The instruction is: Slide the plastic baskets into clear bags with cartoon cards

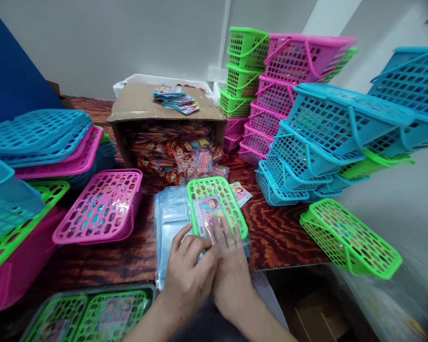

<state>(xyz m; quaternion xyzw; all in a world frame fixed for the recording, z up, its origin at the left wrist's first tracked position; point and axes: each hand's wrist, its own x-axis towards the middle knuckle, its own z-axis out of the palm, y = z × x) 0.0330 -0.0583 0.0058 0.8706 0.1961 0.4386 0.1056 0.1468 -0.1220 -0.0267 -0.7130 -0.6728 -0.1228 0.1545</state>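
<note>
From here I can make out only "Sti", the start of a bright word on the card (201, 213) atop the green lid (238, 219); the rest is unclear near the right hand (231, 266). There's lettering too on the pink packet (204, 162) and the card pile (176, 100), too small and blurred to read.

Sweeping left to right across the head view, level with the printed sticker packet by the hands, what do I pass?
Light-blue plastic basket, pink lidded plastic basket, flat stack of translucent bluish plastic bags, green perforated plastic lid, bright-green lidded plastic basket.
</note>
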